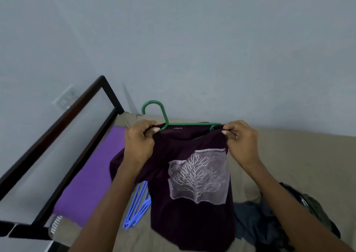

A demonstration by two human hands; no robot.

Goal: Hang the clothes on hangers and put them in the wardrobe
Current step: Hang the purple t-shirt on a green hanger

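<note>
both hands, left hand (pixel 139 142) and right hand (pixel 240 138), pinch purple shirt (pixel 192 203) on green hanger (pixel 163 117).

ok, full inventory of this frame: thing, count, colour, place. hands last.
dark purple T-shirt with a pale tree print: 1, held up at centre on the hanger
green plastic hanger: 1, inside the shirt's neck, hook up
blue plastic hangers: a few, stacked on the bed, left of the shirt
purple cloth: 1, on the bed by the frame
dark clothes pile: 1, grey and olive, on the bed at right
beige bed cover: 1
black bed frame: 1, left
wall socket plate: 1, white, left wall
left hand: grips left shoulder
right hand: pinches right shoulder
</note>
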